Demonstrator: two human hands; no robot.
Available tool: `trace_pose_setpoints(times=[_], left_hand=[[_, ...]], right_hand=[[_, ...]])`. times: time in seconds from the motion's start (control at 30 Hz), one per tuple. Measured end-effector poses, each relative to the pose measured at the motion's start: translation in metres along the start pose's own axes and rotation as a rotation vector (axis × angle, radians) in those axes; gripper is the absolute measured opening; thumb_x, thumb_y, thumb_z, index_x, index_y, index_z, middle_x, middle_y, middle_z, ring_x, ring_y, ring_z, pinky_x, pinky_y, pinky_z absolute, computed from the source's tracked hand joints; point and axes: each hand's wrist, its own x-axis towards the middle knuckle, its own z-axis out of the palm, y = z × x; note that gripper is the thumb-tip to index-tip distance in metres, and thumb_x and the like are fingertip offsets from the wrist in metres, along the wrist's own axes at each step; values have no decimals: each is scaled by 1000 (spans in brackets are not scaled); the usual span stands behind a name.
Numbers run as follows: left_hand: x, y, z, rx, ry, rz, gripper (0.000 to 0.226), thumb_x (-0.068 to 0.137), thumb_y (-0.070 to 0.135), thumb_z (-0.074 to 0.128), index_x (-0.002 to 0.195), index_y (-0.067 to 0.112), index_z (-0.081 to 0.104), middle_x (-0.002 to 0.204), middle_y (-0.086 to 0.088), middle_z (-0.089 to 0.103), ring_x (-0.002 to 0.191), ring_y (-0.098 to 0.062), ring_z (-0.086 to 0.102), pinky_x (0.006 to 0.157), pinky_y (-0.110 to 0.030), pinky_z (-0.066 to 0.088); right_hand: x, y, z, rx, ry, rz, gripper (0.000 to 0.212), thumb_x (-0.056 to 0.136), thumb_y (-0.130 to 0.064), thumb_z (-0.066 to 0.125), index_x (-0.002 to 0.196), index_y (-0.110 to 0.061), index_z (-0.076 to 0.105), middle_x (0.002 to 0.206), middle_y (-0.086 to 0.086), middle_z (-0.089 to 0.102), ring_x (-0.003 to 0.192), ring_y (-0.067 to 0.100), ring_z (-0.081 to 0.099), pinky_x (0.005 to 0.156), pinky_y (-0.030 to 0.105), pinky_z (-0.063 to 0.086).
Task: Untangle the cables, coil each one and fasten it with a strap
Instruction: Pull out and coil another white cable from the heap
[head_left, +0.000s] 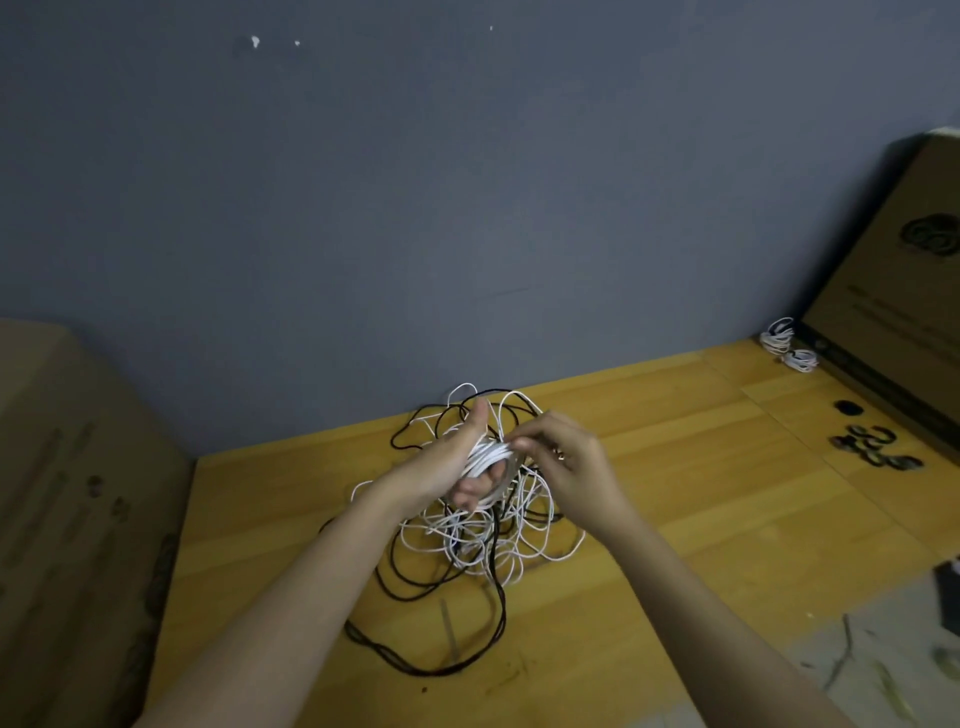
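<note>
While left hand (447, 457) grips the light, limp white coil (488, 457), right hand (561, 457) pinches its three-o'clock edge; springy loops slip.

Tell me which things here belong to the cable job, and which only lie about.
Job: white coil in left hand; right hand; tangled cables; finished coils; black straps.
Lying about: cardboard boxes.

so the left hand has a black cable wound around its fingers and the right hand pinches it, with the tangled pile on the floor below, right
Not quite: the coil wound around the left hand is white, not black. The rest holds: the right hand pinches it, and the pile of white and black cables lies on the floor below. The head view shows this.
</note>
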Motion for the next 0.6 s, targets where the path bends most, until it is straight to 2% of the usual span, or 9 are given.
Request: trace_pose_setpoints(times=[0.07, 0.2, 0.27, 0.3, 0.33, 0.4, 0.43, 0.5, 0.6], left_hand=[[-1, -2, 0, -20, 9, -43, 74, 85, 75, 8, 67, 14, 45, 42, 6, 23, 38, -11, 20, 54, -26, 35], [-2, -7, 5, -61, -27, -115, 73, 81, 78, 15, 72, 13, 46, 42, 7, 22, 37, -11, 16, 55, -27, 34], [-2, -9, 9, -94, -42, -128, 72, 83, 77, 15, 79, 12, 46, 41, 7, 22, 37, -11, 15, 54, -27, 35], [-1, -10, 10, -111, -54, -129, 72, 82, 77, 16, 74, 13, 47, 40, 7, 21, 36, -11, 15, 53, -27, 35], [-1, -10, 12, -127, -69, -129, 72, 79, 78, 17, 66, 15, 48, 39, 7, 21, 35, -11, 15, 52, -27, 34], [1, -9, 16, -149, -103, -135, 72, 79, 78, 18, 52, 19, 48, 37, 7, 20, 33, -10, 15, 52, -28, 32], [1, -9, 17, -143, -110, -142, 73, 82, 77, 17, 49, 20, 48, 37, 7, 20, 33, -10, 16, 52, -28, 33], [3, -6, 23, -99, -90, -157, 73, 89, 72, 16, 50, 19, 47, 37, 7, 22, 32, -11, 19, 52, -27, 36], [11, -4, 37, 46, 120, -94, 68, 97, 61, 20, 58, 13, 47, 36, 5, 32, 31, -13, 32, 51, -25, 36]], right_hand=[[-11, 0, 7, 48, 18, 73, 11, 92, -17, 57, 91, -16, 68, 88, -6, 63, 85, 7, 58, 74, 26, 47], [-28, 3, 18, -119, 112, 49, 15, 93, -27, 52, 89, -19, 63, 99, -13, 51, 97, 7, 46, 80, 24, 39], [-33, -1, 18, -91, 69, 95, 17, 94, -33, 46, 90, -21, 58, 115, -16, 47, 111, 4, 43, 88, 24, 39], [-35, -5, 17, -42, 7, 119, 17, 95, -35, 41, 92, -24, 53, 120, -18, 48, 115, 2, 45, 90, 23, 39], [-38, -10, 16, 19, -51, 148, 16, 97, -38, 36, 94, -28, 47, 120, -21, 51, 113, 2, 50, 89, 23, 41], [-43, -18, 15, 98, -62, 196, 16, 97, -42, 30, 95, -30, 41, 101, -23, 56, 92, 8, 57, 79, 31, 44], [-45, -20, 15, 106, -32, 209, 18, 97, -43, 29, 93, -30, 40, 88, -18, 53, 81, 10, 53, 74, 35, 42], [-51, -19, 19, 91, 25, 228, 18, 98, -43, 27, 92, -30, 38, 78, -16, 46, 69, 8, 45, 69, 38, 40], [-54, -12, 26, 63, 115, 289, 13, 101, -36, 26, 93, -34, 36, 76, -13, 44, 63, 2, 43, 61, 32, 39]])
